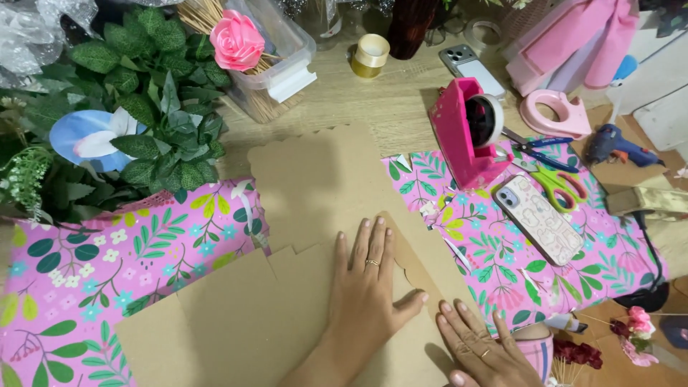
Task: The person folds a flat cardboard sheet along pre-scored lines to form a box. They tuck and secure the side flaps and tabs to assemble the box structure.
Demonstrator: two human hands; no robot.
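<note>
Head view: the left hand (369, 287) lies flat and open, fingers spread, pressing on a folded sheet of brown kraft paper with a scalloped edge (315, 186) in the lower middle of the frame. The right hand (481, 349), at the lower right, is also open, its fingertips resting on the lower edge of the same sheet; neither hand grasps anything. The brown sheet lies over pink wrapping paper printed with leaves and flowers (107, 265), which covers much of the wooden tabletop (380, 93).

The likeliest slip, as I judge it, is the brown sheet sliding on the smooth printed paper beneath when either palm pushes sideways, so that a crease runs crooked or the scalloped edge wrinkles. The surroundings are crowded: a pink tape dispenser (467, 132), green-handled scissors (555, 183) and a smartphone in a pale patterned case (539, 218) sit just right of the sheet, and a sweep of the right hand could knock them. A blue glue gun (618, 149) rests at the upper right, well apart, its cord position unclear. Artificial green foliage (154, 93) crowds the upper left.
</note>
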